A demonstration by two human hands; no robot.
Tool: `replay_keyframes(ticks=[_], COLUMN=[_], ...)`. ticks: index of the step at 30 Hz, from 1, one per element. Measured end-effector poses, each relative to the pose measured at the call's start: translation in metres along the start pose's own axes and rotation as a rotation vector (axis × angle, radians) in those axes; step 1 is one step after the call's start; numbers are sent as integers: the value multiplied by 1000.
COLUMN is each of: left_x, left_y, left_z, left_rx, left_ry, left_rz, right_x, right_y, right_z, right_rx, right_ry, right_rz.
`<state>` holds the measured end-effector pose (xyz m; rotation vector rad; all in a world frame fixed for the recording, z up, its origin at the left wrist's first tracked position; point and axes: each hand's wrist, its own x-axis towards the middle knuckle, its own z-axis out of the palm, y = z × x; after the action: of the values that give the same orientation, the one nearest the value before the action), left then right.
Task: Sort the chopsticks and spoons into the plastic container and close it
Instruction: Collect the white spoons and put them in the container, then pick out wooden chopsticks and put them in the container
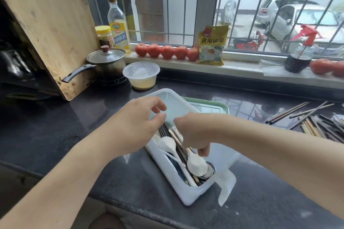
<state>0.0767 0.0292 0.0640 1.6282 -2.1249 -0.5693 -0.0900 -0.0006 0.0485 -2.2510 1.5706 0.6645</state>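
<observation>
A white plastic container lies slantwise on the dark counter. Its translucent lid stands open along the right side. Inside lie dark chopsticks, metal spoons and white spoons. My left hand hovers at the container's far left end. Its fingers are loosely curved in front of the lid, and I see nothing between them. My right hand reaches down into the container and its fingertips pinch the handle of a white spoon. A heap of loose chopsticks lies on the counter at the far right.
A green-rimmed tray sits just behind the container. At the back left are a round lidded tub, a small pot and a leaning wooden cutting board. Tomatoes, bottles and a yellow packet line the window sill.
</observation>
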Motion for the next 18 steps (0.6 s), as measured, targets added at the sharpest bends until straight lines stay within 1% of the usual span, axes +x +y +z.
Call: replay_keyframes(ticks=[1, 3, 4, 7, 10, 12, 14, 16, 18], left_x=[-1, -5, -7, -16, -25, -29, -26, -13, 1], left_y=[5, 21, 32, 82, 144, 183, 213, 226, 229], left_z=[-1, -2, 0, 12, 47, 88, 142, 199, 252], left_rx=[0, 5, 1, -33, -95, -165, -249, -367, -432], left_ry=[8, 35, 54, 101, 147, 149, 70, -29, -137], left_rz=[-2, 28, 50, 135, 278, 367, 393, 354, 285], right_x=[-9, -26, -36, -66, -93, -107, -120, -136, -157], right_y=[6, 22, 32, 68, 113, 144, 174, 201, 224], right_z=[-7, -16, -18, -12, 18, 52, 98, 147, 194], right_rx=[54, 290, 416, 676, 901, 952, 998, 1057, 1102], right_ry=[46, 136, 207, 537, 774, 900, 965, 965, 954], right_rz=[-17, -43, -62, -96, -70, 35, 173, 311, 483])
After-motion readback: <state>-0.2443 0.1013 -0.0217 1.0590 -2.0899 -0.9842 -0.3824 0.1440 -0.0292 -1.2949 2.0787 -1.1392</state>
